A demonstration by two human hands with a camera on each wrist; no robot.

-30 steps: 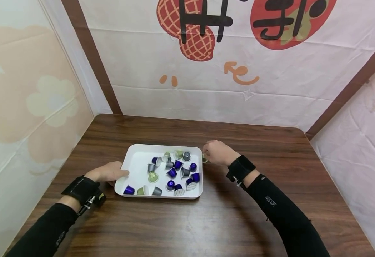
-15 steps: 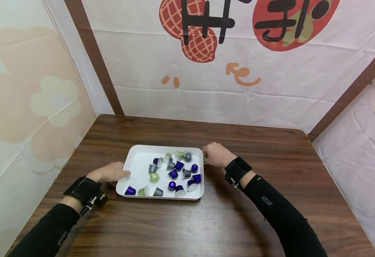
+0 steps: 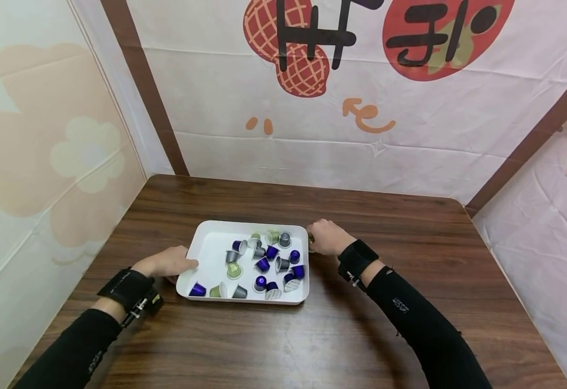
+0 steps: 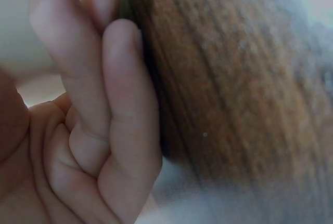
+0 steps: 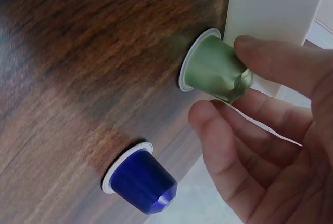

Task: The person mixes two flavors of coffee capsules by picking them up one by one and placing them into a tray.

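Observation:
A white tray (image 3: 209,244) holds several coffee capsules in dark blue, green and grey, lying at mixed angles. My left hand (image 3: 169,262) grips the tray's left edge, thumb on top of the rim; in the left wrist view its fingers (image 4: 127,89) are curled close to the wood. Beside the tray's right edge is my right hand (image 3: 329,237). In the right wrist view its thumb and curled fingers surround a green coffee capsule (image 5: 213,70), thumb touching its side. That capsule's rim faces the tabletop. A blue coffee capsule (image 5: 143,180) stands on its rim nearby.
The brown wooden table (image 3: 361,346) extends around the tray. Printed cloth walls (image 3: 308,156) stand behind the table and at both sides. Among the tray's contents, a green capsule (image 3: 234,270) sits near the middle and a blue one (image 3: 197,289) at the front left.
The right hand has shifted slightly toward the near side, staying beside the tray's right edge around the green coffee capsule. The left hand keeps its grip. The whole view has drifted slightly.

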